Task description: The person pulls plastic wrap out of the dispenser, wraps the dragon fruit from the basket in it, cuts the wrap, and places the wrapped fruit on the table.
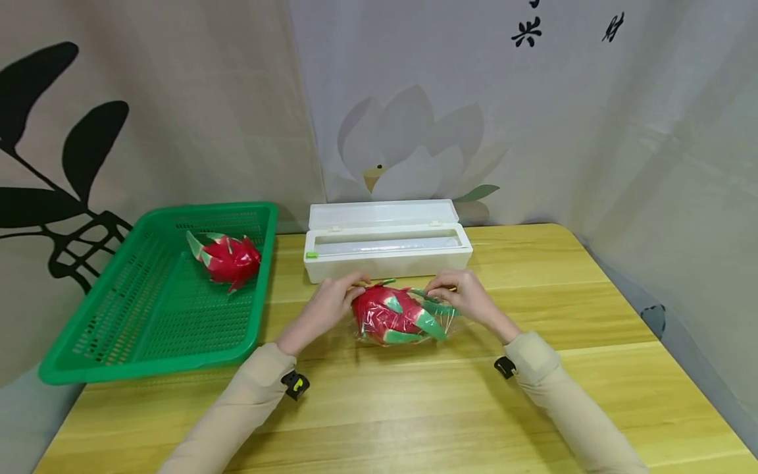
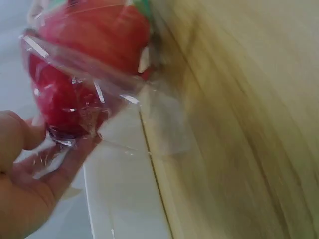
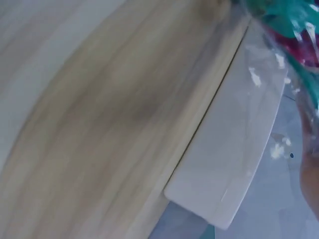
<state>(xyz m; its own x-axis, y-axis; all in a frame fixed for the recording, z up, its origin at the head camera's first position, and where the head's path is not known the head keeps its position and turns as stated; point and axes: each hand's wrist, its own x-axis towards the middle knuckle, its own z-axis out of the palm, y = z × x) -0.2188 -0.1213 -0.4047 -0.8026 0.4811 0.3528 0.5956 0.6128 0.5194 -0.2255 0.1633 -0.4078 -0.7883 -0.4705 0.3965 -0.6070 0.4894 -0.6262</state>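
Observation:
A red dragon fruit (image 1: 385, 315) with green-tipped scales is held just in front of the white box, in clear plastic wrap. My left hand (image 1: 327, 304) grips its left end, thumb and fingers on the film-covered skin. A loose flap of plastic wrap (image 2: 167, 124) hangs beside the fruit in the left wrist view. At the green-leaved end, my right hand (image 1: 464, 297) pinches the film with bent fingers. Only an edge of that hand appears in the right wrist view, where clear film covers the green and red tip (image 3: 286, 22).
Behind the hands stands a white cling film dispenser box (image 1: 387, 266) with its lid up and a film roll (image 1: 387, 246) inside. To the left, a green plastic basket (image 1: 151, 368) holds another dragon fruit (image 1: 232, 260). Everything is on a wooden table (image 1: 403, 421) against a printed curtain.

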